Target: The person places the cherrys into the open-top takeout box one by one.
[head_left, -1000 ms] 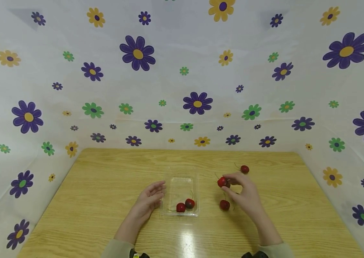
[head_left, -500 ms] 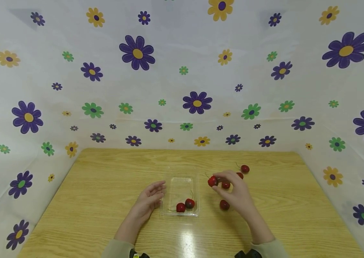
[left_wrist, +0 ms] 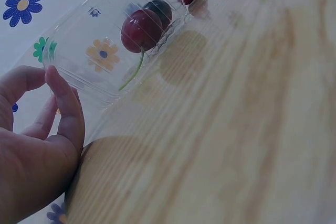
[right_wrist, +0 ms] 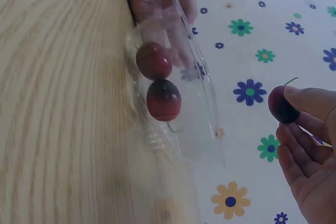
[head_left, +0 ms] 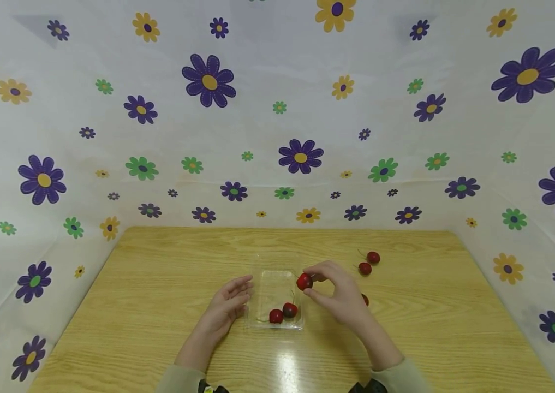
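I see right hand (head_left: pixel 342 297) pinching a cherry (head_left: pixel 304 281), left hand (head_left: pixel 225 307) relaxed, tray (head_left: pixel 273 289) (two cherries (head_left: pixel 289 310) inside) midway between table's (head_left: pixel 149 295) side edges

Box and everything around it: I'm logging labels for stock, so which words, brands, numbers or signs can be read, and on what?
None can be read in any view.
Box: no label or print seen.
Cherries: no stickers seen.
Cloth: printed flowers, no words.
Yellow patch at the left cuff: too small to tell whether it bears writing.
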Motion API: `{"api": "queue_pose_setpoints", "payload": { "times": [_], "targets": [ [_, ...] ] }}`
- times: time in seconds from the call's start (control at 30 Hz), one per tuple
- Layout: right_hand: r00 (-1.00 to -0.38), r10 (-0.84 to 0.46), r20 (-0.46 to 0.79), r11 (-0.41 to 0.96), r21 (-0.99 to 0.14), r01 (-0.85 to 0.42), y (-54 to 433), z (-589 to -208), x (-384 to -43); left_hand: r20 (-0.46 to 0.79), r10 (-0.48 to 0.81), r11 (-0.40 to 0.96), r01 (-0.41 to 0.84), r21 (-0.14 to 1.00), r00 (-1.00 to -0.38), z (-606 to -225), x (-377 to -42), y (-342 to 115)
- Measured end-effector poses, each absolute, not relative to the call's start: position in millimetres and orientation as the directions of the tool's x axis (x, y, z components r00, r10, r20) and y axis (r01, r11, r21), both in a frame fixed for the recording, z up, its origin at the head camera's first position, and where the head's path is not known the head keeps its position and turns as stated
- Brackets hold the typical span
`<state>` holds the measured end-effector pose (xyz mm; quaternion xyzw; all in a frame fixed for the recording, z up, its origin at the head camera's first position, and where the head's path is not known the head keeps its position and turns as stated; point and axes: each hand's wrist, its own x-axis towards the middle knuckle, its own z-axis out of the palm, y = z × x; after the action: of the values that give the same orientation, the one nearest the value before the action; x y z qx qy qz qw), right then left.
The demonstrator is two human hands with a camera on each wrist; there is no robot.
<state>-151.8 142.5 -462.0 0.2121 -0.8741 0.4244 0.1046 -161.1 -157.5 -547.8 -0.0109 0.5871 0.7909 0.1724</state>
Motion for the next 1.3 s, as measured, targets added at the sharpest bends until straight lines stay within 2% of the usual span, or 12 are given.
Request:
{"api": "queue_pose_setpoints", "payload": {
  "times": [0.5, 0.73, 1.3],
  "targets": [
    [-0.872, -0.372, 0.318, 0.500, -0.723, -0.477, 122, -468, -144, -0.231, 0.259, -0.245, -0.295, 0.924, -0.938, -547, -162, -157],
    [-0.828, -0.434, 0.354, 0.466, -0.699, -0.543, 115, -480, -145, -0.228, 0.258, -0.243, -0.291, 0.925, -0.939, -547, -162, -157],
    [-0.838, -0.464, 0.287, 0.418, -0.764, -0.492, 108, -497, -149, -0.228, 0.264, -0.244, -0.293, 0.924, -0.937, -547, -162, -157]
  ]
}}
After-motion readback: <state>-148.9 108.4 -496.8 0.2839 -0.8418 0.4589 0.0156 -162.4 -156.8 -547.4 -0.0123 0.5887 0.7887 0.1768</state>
